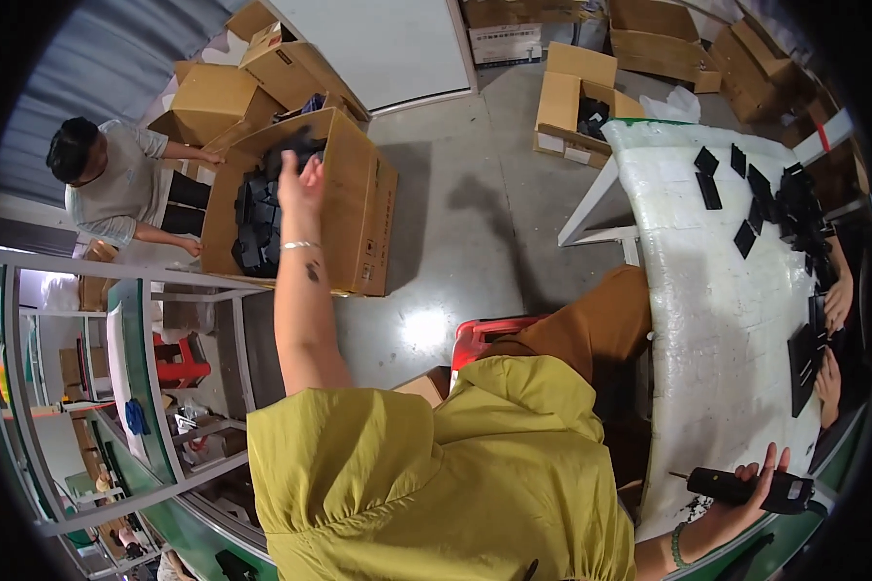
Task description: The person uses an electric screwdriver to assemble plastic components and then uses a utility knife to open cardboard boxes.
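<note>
My left arm reaches out over a large cardboard box (358, 208). My left hand (301, 186) is open above it, fingers apart, with a blurred dark piece (305, 143) just past the fingertips; whether they touch, I cannot tell. Black plastic parts (257, 228) are heaped inside the box. On the right, my right hand (754, 492) is closed around a black electric screwdriver (727, 484), its bit pointing left over the wrapped tabletop (717, 339). Small dark bits, perhaps screws (694, 505), lie near the bit.
Another person (131, 189) holds the box's left side. A co-worker's hands (833, 310) handle black parts at the table's far right edge, beside scattered black plates (744, 237). A red stool (475, 334) stands by my legs, and metal racks (165, 387) fill the left.
</note>
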Demonstrator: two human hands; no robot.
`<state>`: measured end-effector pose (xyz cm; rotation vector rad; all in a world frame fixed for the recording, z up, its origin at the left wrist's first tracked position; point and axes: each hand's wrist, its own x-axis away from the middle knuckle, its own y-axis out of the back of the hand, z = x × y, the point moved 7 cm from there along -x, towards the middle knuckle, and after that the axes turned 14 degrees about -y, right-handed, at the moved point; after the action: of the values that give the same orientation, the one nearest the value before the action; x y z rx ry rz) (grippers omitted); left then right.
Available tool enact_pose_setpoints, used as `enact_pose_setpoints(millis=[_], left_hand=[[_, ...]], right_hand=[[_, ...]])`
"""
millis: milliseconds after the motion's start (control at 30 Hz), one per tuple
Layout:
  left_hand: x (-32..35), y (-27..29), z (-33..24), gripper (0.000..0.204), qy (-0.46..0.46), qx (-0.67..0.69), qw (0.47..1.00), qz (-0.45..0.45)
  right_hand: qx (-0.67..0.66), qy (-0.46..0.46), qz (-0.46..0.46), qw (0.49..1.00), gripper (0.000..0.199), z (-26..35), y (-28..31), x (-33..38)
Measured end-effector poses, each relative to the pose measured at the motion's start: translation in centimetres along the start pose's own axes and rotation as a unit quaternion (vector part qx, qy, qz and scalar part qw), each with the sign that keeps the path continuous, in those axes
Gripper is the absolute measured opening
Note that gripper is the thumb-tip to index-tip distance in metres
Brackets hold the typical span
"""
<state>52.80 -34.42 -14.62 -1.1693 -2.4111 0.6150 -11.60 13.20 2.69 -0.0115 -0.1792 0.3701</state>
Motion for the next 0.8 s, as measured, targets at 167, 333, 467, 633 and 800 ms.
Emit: enact_pose_setpoints(millis=[167, 333, 467, 633, 800], left_hand=[[-0.3, 0.5, 3.8, 0.067, 0.069, 0.038, 0.98, -0.184], [10.1, -17.8, 12.7, 0.014, 0.25, 0.03, 0.898, 0.36], [28.5, -30.8, 13.4, 0.025, 0.145, -0.086, 0.791, 0.588], [57.0, -38.0, 15.9, 0.026, 0.055, -0.092, 0.421, 0.901], [71.6, -42.0, 23.1, 0.054, -0.392, -0.035, 0.276, 0.877]], right_hand=[[-0.012, 0.025, -0.02, 0.999, 0.045, 0.8, 0.6, 1.6], [-0.04, 0.041, -0.054, 0.997, 0.047, 1.1, 1.0, 3.5], [0.005, 0.089, -0.062, 0.994, 0.043, 2.2, -0.1, 4.5], [-0.02, 0.12, -0.092, 0.988, 0.042, 0.0, 2.8, 6.4], [0.003, 0.157, -0.089, 0.984, 0.046, -0.1, 2.9, 7.8]])
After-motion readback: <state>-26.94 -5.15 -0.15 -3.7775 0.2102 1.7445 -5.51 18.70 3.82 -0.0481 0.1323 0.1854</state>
